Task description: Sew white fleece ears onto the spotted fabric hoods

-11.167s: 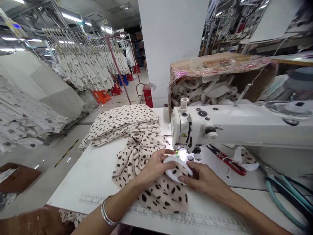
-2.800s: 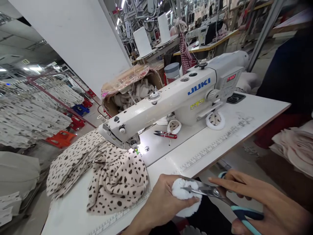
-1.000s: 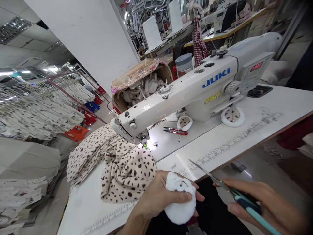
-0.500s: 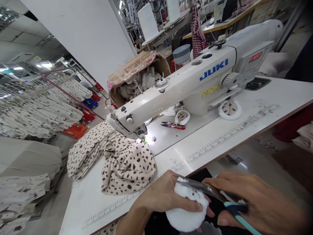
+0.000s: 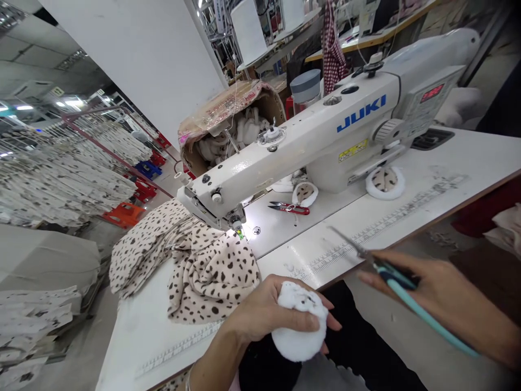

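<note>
My left hand [image 5: 277, 312] is closed around a round white fluffy fabric piece [image 5: 299, 342], thumb across its front, just off the table's front edge. Small dark spots show at the piece's upper part. To the right, my right hand [image 5: 431, 293] grips scissors with teal and dark handles [image 5: 402, 293], their blades [image 5: 345, 237] pointing up and left over the table edge, apart from the fabric. Spotted cream fabric [image 5: 215, 271] lies bunched on the table under the needle end of the sewing machine [image 5: 285, 144].
Red-handled thread snips [image 5: 288, 208] lie on the machine bed beside a small spotted piece with white edging [image 5: 305, 194]. A similar round piece [image 5: 385, 183] rests farther right. Behind the machine stands an open carton [image 5: 228, 111] stuffed with white pieces. Thread cones [image 5: 249, 32] stand above.
The scissors have moved away from the white piece, to the right and up with my right hand. My left hand has shifted slightly left, still holding the piece.
</note>
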The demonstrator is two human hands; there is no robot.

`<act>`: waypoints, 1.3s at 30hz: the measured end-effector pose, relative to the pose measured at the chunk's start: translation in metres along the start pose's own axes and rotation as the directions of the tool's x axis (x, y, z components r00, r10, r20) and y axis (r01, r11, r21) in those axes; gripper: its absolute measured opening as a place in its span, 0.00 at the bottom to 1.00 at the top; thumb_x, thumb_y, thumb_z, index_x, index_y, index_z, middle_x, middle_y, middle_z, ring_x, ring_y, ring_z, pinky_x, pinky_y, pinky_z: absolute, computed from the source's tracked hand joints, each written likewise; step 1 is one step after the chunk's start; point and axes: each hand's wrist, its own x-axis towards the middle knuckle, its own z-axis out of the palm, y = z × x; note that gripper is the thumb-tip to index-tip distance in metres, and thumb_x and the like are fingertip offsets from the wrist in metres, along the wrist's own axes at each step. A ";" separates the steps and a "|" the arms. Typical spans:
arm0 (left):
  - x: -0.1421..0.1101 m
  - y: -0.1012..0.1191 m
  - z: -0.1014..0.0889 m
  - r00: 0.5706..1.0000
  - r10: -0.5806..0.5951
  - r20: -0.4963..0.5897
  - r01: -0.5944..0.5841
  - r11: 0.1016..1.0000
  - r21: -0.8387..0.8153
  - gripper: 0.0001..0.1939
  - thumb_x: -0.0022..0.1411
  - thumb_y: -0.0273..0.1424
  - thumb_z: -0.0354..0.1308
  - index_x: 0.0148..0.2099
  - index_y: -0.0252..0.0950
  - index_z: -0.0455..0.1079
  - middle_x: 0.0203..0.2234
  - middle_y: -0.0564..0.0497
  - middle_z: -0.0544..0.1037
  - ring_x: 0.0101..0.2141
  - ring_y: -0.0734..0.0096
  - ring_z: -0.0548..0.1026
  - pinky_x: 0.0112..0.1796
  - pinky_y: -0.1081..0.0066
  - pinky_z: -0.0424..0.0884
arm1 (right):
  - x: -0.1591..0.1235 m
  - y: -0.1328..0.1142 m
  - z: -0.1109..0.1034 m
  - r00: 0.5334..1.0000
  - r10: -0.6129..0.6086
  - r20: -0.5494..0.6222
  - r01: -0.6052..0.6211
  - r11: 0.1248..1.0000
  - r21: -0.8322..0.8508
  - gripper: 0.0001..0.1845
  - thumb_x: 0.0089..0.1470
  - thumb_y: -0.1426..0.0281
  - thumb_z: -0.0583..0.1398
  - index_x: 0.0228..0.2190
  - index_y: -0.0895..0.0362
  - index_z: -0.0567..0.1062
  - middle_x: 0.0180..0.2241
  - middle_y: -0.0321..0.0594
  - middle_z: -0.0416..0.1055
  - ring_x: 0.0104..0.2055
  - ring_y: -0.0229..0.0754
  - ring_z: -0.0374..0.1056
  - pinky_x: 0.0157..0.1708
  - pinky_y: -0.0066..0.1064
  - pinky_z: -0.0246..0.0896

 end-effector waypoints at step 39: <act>-0.032 -0.004 -0.040 0.936 0.331 -0.122 -0.351 0.906 -0.235 0.26 0.54 0.28 0.67 0.53 0.32 0.63 0.43 0.38 0.75 0.32 0.60 0.79 0.28 0.71 0.74 | 0.033 -0.105 0.060 0.814 -0.559 -0.158 0.560 0.684 0.468 0.11 0.63 0.66 0.53 0.46 0.50 0.70 0.34 0.36 0.72 0.30 0.36 0.71 0.28 0.25 0.68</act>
